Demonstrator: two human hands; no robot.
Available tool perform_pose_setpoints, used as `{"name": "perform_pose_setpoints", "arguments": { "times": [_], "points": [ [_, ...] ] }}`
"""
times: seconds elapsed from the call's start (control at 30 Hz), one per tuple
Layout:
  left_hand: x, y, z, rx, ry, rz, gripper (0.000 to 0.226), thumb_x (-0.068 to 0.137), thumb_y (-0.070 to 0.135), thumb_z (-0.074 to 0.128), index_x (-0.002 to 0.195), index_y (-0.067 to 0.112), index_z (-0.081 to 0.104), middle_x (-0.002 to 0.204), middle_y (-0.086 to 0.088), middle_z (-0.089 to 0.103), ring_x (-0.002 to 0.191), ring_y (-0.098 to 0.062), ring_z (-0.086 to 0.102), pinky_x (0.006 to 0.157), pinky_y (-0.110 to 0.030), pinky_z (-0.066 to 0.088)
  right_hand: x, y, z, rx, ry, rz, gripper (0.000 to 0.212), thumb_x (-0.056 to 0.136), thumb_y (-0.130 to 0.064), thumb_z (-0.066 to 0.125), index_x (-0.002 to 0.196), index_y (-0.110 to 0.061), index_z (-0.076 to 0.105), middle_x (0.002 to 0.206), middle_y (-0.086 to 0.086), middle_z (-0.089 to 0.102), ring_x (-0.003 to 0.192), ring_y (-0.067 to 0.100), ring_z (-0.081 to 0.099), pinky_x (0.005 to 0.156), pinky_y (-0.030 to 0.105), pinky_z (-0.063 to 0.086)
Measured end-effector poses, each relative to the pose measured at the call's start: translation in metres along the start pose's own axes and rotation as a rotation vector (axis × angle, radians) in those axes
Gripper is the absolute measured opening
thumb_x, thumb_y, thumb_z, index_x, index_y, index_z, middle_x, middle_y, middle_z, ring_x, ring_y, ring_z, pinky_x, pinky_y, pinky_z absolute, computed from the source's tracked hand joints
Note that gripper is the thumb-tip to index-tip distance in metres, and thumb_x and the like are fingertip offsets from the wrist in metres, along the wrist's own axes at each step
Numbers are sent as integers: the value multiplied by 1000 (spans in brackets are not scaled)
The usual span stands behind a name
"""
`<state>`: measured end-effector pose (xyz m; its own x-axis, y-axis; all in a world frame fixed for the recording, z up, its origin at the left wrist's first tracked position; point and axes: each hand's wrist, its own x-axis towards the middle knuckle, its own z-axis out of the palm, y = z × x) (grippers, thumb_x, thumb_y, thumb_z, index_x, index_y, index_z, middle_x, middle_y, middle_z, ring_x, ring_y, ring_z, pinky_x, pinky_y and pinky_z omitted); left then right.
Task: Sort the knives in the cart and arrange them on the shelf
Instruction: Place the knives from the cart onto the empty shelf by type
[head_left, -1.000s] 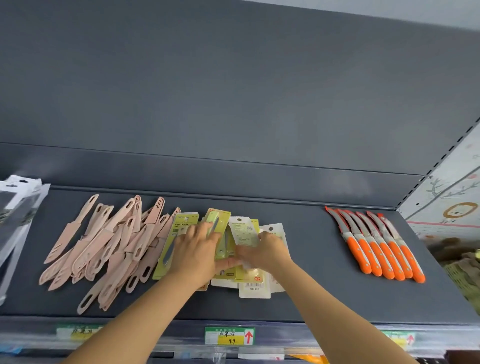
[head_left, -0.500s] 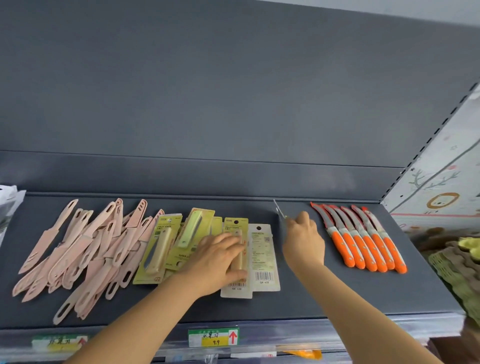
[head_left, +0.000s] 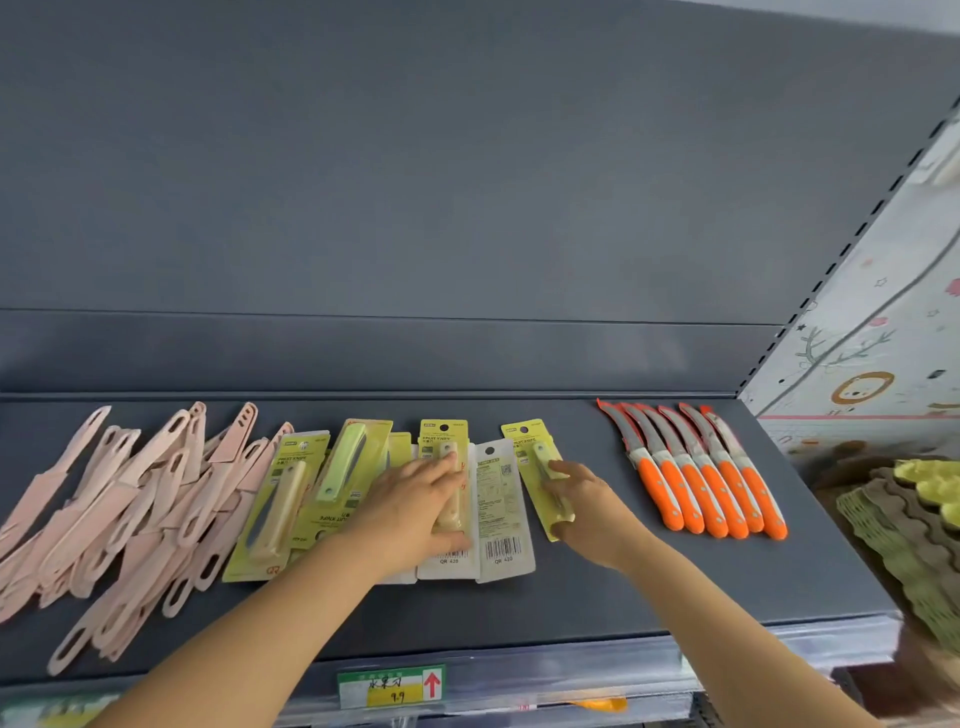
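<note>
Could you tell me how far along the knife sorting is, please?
Done: orange-handled knives lie in a neat row. In hand: left hand presses the carded fruit knives; right hand grips one yellow pack beside them. Left: pink knives lie in a loose heap; the cart is unseen.

- The dark grey shelf (head_left: 597, 587) carries three groups.
- Pink knives (head_left: 119, 509) piled at left.
- Carded knives (head_left: 291, 493) overlapping mid-shelf.
- Orange-handled knives (head_left: 696, 483) side by side at right.
</note>
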<state>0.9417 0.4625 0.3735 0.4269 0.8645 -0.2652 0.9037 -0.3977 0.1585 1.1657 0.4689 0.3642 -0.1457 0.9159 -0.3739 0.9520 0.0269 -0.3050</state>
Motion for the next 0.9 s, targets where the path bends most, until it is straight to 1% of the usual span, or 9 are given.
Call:
{"name": "perform_pose_setpoints", "arguments": {
  "times": [0.23,0.33,0.4,0.47,0.53,0.67,0.77,0.83,0.9],
  "points": [
    [13,5,1,-25,18,-11,86,84,64,46,150,27,5,157,8,-8,145,-15,3,116,-37,5,20,2,-3,-151,61,3,62,94,-7,45,149,-24,21,158,-7,3,137,29,21,103,35,39],
    [16,4,1,-28,21,-22,89,83,67,46,150,27,3,157,7,-10,145,-15,2,116,-37,5,23,-1,-1,-44,220,-5,47,97,-20,45,143,-19,35,154,2,21,134,28,28,102,38,39],
    [17,1,3,-25,29,-29,90,82,68,46,150,27,3,157,7,-11,145,-16,2,116,-37,6,17,-9,-1,139,343,27,40,95,-39,48,128,-17,53,130,2,48,117,23,45,90,36,46],
    [17,-2,6,-24,48,-33,90,81,68,46,150,27,4,157,7,-10,145,-16,3,116,-37,6,10,-20,0,298,210,66,39,87,-48,58,114,-20,58,95,-7,60,89,15,59,68,29,51],
    [16,-6,9,-28,65,-38,89,82,65,48,150,28,4,157,9,-10,145,-17,3,116,-36,6,4,-31,2,391,69,81,40,83,-37,66,117,-21,53,81,-11,57,75,11,60,55,22,49],
    [11,-11,6,-29,62,-45,88,80,67,48,150,28,9,157,9,-7,145,-15,4,116,-34,7,5,-43,-13,245,290,114,34,87,-16,51,121,-17,53,94,5,63,83,26,62,62,31,50],
    [8,-16,3,-15,64,-48,87,80,68,48,149,30,9,158,10,-5,144,-15,5,116,-33,7,10,-50,-22,87,356,97,35,89,-11,47,123,-16,54,118,5,53,94,30,59,66,29,44],
    [6,-17,2,-16,60,-51,87,80,68,48,149,31,10,158,10,-5,145,-15,6,116,-33,7,11,-57,-20,35,288,60,29,92,-15,48,120,-12,54,123,5,47,97,30,58,67,29,43],
    [6,-18,1,-18,55,-52,88,79,68,49,149,31,11,158,9,-4,144,-15,6,116,-33,8,11,-61,-12,29,260,-6,32,94,-32,49,117,-11,56,122,5,46,95,29,59,68,31,46]
  ]
}}
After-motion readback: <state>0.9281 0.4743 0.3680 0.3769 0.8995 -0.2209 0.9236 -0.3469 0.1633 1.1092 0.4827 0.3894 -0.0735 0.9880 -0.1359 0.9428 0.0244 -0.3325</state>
